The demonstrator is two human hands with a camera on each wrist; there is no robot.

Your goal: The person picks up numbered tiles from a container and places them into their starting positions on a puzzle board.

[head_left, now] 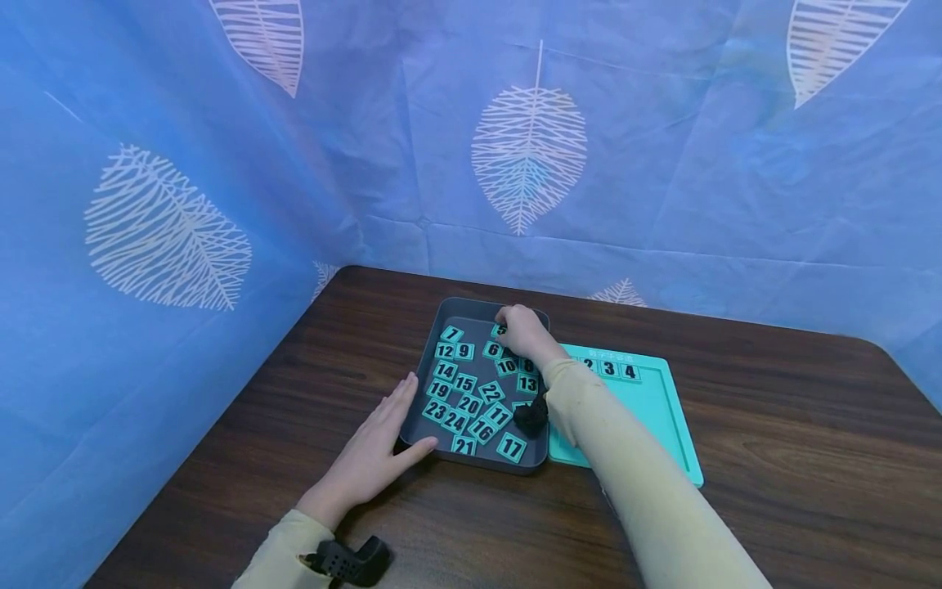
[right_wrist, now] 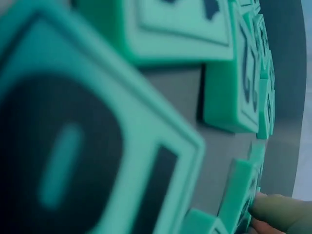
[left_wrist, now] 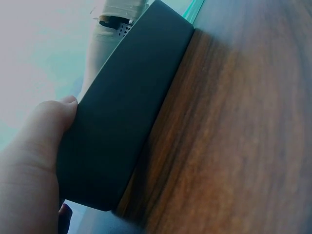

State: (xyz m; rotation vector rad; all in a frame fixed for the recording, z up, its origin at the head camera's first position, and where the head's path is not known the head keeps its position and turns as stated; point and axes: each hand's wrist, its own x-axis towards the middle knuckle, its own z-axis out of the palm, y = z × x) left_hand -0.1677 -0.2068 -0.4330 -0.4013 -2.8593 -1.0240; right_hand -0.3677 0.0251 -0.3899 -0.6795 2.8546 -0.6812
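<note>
Head view shows the right hand [head_left: 521, 330] reaching into the far right corner of the grey tray [head_left: 423, 370], fingers curled down over a tile [head_left: 500, 330] there; it looks like a pinch on that tile, though the fingertips are hidden behind the knuckles. The tray sits near the table's [head_left: 773, 458] far edge, with loose numbered tiles [head_left: 465, 393] scattered across its floor. The left hand [head_left: 375, 451] lies flat and open against the tray's near left corner, thumb along the near wall; the left wrist view confirms the palm [left_wrist: 34, 146] pressed to the dark wall [left_wrist: 126, 107].

Touching the tray's right wall is the teal board [head_left: 662, 409], with tiles 2, 3 and 4 seated along its far edge.

Judging from this, the main risk is a poor grip: the tiles are thin and lie flat, and the right wrist view shows a fingertip [right_wrist: 273, 209] at a tile's edge among crowded neighbours, so the tile could slip or a neighbour could be dragged along. The forearm [head_left: 625, 458] crosses low over the board's near left corner and could nudge it.
</note>
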